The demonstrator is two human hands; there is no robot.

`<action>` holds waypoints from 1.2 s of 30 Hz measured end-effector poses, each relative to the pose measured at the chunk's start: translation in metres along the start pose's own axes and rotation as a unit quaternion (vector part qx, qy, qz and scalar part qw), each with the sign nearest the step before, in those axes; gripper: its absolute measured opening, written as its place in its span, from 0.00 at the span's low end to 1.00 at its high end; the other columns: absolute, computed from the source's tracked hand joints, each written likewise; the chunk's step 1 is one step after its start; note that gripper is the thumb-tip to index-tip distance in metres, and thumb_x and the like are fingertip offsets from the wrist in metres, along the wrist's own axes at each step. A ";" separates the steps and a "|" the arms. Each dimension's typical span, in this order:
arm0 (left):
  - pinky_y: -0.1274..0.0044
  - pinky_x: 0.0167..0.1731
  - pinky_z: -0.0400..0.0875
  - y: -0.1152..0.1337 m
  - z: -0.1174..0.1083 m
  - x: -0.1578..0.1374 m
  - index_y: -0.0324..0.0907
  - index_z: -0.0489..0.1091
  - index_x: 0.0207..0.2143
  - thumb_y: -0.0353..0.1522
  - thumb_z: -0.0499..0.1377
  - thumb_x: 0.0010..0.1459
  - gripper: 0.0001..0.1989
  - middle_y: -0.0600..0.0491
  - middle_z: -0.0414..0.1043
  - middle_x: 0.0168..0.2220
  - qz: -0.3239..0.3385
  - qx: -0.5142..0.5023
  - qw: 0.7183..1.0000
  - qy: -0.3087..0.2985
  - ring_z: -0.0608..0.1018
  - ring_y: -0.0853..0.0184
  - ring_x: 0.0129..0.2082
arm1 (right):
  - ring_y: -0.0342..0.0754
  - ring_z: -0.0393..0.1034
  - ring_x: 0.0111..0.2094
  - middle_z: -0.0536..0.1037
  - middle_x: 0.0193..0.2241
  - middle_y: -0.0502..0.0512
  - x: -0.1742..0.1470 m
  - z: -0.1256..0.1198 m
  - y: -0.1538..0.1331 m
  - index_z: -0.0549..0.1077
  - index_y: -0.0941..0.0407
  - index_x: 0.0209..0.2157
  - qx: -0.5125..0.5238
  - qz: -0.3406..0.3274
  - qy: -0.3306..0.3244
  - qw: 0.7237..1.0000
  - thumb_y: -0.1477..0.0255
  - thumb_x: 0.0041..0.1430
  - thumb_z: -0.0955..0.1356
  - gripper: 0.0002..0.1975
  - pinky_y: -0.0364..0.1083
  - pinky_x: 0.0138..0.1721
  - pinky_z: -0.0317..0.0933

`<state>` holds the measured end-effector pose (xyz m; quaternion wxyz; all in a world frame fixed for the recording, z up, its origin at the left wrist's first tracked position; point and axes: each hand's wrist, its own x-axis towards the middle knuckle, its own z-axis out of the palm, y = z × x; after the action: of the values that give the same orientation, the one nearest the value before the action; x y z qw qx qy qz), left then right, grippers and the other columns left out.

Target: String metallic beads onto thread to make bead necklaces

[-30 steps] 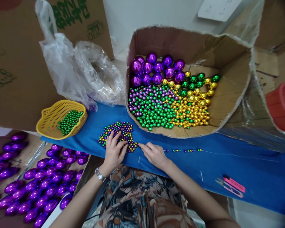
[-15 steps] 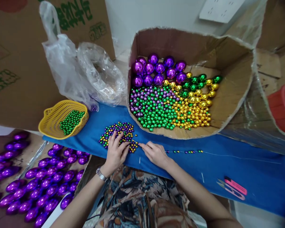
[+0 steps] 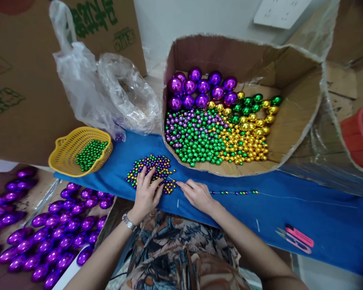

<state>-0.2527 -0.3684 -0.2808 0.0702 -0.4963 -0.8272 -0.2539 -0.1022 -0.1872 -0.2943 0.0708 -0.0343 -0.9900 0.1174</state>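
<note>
A pile of small purple, green and gold beads [image 3: 153, 165] lies on the blue cloth [image 3: 230, 205]. My left hand [image 3: 147, 192] rests at the pile's near edge, its fingers apart on the beads. Just right of the pile, my right hand [image 3: 198, 195] is closed in a pinch on a thin needle [image 3: 171, 179], whose tip points left toward the beads. Behind that hand a thread [image 3: 305, 200] runs right along the cloth, carrying a strand of beads [image 3: 241, 193] in small spaced groups.
A cut-down cardboard box [image 3: 302, 117] of purple, green and gold balls stands behind the cloth. A yellow basket [image 3: 59, 155] holds green beads at left. Thread snips [image 3: 293, 240] and a pink box cutter [image 3: 299, 235] lie at right. Large purple ornaments [image 3: 66, 217] fill the lower left.
My left hand has shifted slightly left. More of the needle now shows between it and the right hand, which has hardly moved.
</note>
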 end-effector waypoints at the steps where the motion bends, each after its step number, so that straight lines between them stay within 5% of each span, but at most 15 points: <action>1: 0.51 0.58 0.54 0.000 0.001 0.000 0.43 0.71 0.44 0.31 0.57 0.59 0.10 0.43 0.60 0.59 0.001 0.002 1.000 -0.001 0.50 0.48 0.66 | 0.42 0.70 0.29 0.74 0.34 0.52 0.000 0.000 0.000 0.69 0.51 0.55 0.000 -0.002 0.001 1.000 0.72 0.67 0.60 0.17 0.40 0.29 0.59; 36: 0.49 0.59 0.51 0.003 0.007 0.001 0.47 0.72 0.47 0.32 0.56 0.60 0.13 0.45 0.59 0.60 -0.005 0.000 0.999 -0.032 0.49 0.47 0.66 | 0.41 0.70 0.28 0.74 0.33 0.52 0.004 0.001 -0.007 0.69 0.51 0.54 0.013 -0.007 -0.004 1.000 0.70 0.68 0.60 0.16 0.39 0.30 0.59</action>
<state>-0.2500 -0.3633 -0.2859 0.0421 -0.4997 -0.8317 -0.2383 -0.1067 -0.1942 -0.2926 0.0680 -0.0259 -0.9888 0.1302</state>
